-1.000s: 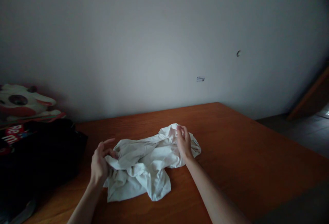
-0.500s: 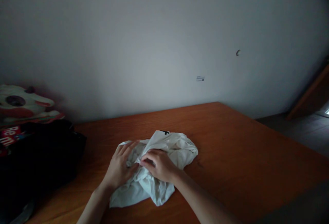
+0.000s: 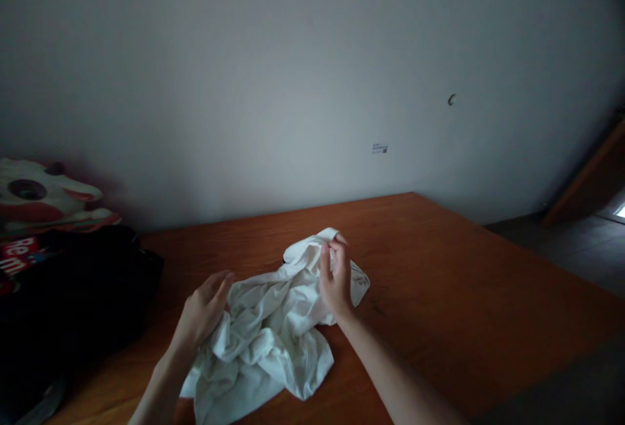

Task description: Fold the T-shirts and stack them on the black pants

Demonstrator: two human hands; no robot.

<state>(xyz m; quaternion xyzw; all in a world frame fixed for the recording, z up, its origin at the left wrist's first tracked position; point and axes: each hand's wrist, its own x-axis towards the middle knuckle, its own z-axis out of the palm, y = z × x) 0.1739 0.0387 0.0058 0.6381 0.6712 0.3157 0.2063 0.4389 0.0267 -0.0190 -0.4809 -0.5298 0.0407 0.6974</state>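
A crumpled white garment (image 3: 273, 321) lies bunched on the wooden surface, its exact kind hidden by the folds. My right hand (image 3: 336, 278) pinches its upper right part and lifts a fold slightly. At its left edge is my left hand (image 3: 202, 311), with thumb and fingers brought together on the fabric; the fingertips are partly hidden. Folds run across the cloth between both hands, and a loose flap spreads toward me below.
The brown wooden surface (image 3: 439, 295) meets a pale wall (image 3: 273, 86) at the back. At left, a black cloth item (image 3: 83, 301) with a red lettered patch lies before a cartoon-faced plush (image 3: 49, 194). A small label (image 3: 379, 148) is on the wall.
My hands have moved apart, the left one leftward and the right one up and right. The garment has spread out between them, and its black mark has turned mostly out of sight.
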